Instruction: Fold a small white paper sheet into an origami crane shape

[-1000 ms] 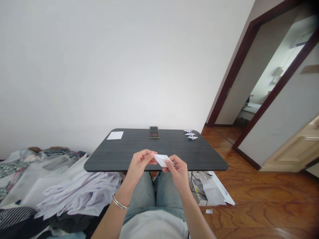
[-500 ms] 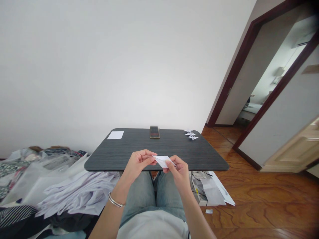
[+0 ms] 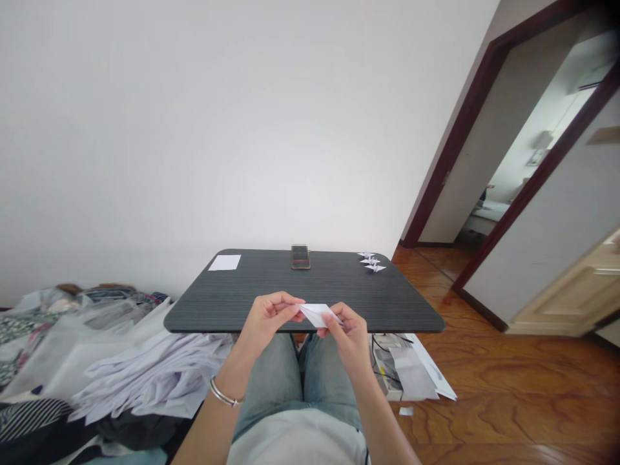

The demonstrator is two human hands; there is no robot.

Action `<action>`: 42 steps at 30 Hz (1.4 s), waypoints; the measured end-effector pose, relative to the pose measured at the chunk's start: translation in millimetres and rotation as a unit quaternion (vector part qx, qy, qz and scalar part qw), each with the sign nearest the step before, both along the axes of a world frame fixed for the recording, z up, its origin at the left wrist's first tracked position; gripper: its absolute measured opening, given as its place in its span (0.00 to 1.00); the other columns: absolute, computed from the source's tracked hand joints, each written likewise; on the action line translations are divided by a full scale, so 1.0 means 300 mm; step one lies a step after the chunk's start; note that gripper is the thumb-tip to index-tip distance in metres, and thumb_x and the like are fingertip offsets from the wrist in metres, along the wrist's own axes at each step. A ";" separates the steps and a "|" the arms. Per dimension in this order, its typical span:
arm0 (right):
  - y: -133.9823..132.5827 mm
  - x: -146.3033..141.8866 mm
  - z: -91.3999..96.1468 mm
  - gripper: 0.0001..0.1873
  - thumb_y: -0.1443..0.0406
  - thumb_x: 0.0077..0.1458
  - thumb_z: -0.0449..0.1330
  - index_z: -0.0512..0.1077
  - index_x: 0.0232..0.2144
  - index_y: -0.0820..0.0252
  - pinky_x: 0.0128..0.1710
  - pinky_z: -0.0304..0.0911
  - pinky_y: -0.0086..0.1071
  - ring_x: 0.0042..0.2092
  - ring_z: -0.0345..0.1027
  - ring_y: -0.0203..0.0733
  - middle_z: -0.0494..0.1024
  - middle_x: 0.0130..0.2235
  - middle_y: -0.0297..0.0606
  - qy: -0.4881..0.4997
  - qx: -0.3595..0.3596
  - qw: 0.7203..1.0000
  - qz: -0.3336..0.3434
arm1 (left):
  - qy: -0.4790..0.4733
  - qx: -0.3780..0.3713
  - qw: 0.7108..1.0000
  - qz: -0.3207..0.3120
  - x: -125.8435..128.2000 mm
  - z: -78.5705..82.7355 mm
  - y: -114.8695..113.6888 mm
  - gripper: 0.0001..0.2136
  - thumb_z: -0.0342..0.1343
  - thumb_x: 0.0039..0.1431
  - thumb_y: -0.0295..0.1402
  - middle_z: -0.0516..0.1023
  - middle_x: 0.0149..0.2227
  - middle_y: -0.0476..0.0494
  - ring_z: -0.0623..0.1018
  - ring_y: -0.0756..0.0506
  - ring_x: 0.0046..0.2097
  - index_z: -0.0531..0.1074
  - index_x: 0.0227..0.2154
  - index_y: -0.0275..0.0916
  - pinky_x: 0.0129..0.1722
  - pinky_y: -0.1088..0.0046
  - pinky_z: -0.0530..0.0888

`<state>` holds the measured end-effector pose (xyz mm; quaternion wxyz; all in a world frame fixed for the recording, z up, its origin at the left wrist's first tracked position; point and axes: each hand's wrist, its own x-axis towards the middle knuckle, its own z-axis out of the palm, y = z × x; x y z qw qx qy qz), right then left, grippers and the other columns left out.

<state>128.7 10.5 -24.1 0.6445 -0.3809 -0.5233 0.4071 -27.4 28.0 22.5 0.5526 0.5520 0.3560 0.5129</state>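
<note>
A small piece of folded white paper [image 3: 316, 313], kite-like in shape, is held between both hands just above the table's front edge. My left hand [image 3: 272, 314] pinches its narrow left point between thumb and fingers. On the other side, my right hand [image 3: 345, 329] grips the wider end, thumb on top and fingers behind. The far part of the paper is hidden by the right fingers. Three folded paper cranes [image 3: 372, 261] sit in a row at the table's back right corner. A flat white sheet [image 3: 225, 263] lies at the back left.
A phone [image 3: 300, 257] leans at the back middle of the dark table [image 3: 261, 281], close to the wall. Clothes and plastic bags [image 3: 106, 349] are piled at the left. Papers [image 3: 414, 374] and cables lie below the table's right side, over a wooden floor [image 3: 513, 387].
Almost nothing differs. Both hands keep their hold on the folded paper, with only a very slight shift at the left fingertips.
</note>
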 end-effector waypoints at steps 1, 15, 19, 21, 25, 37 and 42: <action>-0.001 0.000 0.001 0.13 0.58 0.50 0.60 0.67 0.22 0.61 0.20 0.59 0.24 0.20 0.63 0.32 0.70 0.17 0.30 0.001 -0.001 1.000 0.001 | -0.004 0.002 1.000 -0.001 0.000 -0.002 0.001 0.09 0.63 0.43 0.34 0.78 0.23 0.45 0.76 0.50 0.27 0.77 0.26 0.33 0.31 0.75 0.73; -0.006 -0.003 0.006 0.13 0.57 0.50 0.59 0.67 0.22 0.61 0.20 0.60 0.26 0.20 0.63 0.34 0.70 0.18 0.31 -0.011 -0.002 1.000 -0.005 | -0.056 -0.021 0.998 -0.005 0.011 -0.031 0.013 0.07 0.62 0.43 0.32 0.78 0.23 0.45 0.75 0.50 0.25 0.76 0.25 0.33 0.31 0.74 0.74; -0.003 -0.003 0.007 0.14 0.57 0.49 0.60 0.67 0.22 0.61 0.20 0.60 0.25 0.20 0.64 0.34 0.70 0.18 0.31 -0.009 -0.002 1.000 -0.016 | -0.065 -0.027 0.997 -0.013 0.007 -0.038 0.017 0.10 0.60 0.46 0.34 0.78 0.25 0.44 0.76 0.50 0.27 0.76 0.29 0.33 0.32 0.74 0.74; 0.000 -0.004 0.006 0.14 0.57 0.49 0.60 0.67 0.22 0.61 0.20 0.60 0.25 0.20 0.64 0.34 0.70 0.18 0.31 -0.007 -0.002 1.000 -0.021 | -0.067 -0.030 0.997 -0.023 0.006 -0.040 0.019 0.11 0.59 0.47 0.35 0.78 0.26 0.44 0.77 0.49 0.28 0.76 0.31 0.33 0.33 0.74 0.74; 0.002 -0.006 0.004 0.13 0.58 0.49 0.60 0.67 0.22 0.61 0.20 0.60 0.25 0.20 0.64 0.34 0.70 0.17 0.31 -0.013 -0.002 1.000 -0.021 | -0.039 -0.031 0.999 -0.022 0.013 -0.035 0.017 0.11 0.62 0.44 0.36 0.78 0.24 0.45 0.76 0.50 0.27 0.73 0.27 0.32 0.30 0.76 0.74; 0.010 -0.011 -0.004 0.14 0.57 0.49 0.60 0.68 0.22 0.61 0.20 0.61 0.25 0.20 0.65 0.34 0.70 0.18 0.31 -0.008 -0.007 1.000 -0.009 | 0.000 0.009 1.000 0.026 0.023 -0.028 0.015 0.12 0.62 0.44 0.39 0.76 0.19 0.47 0.75 0.50 0.24 0.71 0.20 0.33 0.28 0.75 0.73; 0.012 -0.012 -0.005 0.14 0.57 0.49 0.60 0.67 0.22 0.61 0.20 0.61 0.25 0.19 0.64 0.32 0.70 0.18 0.31 0.004 -0.008 1.000 0.003 | 0.000 0.025 0.999 0.042 0.028 -0.040 0.018 0.11 0.60 0.46 0.38 0.76 0.19 0.48 0.74 0.50 0.23 0.71 0.20 0.34 0.27 0.77 0.72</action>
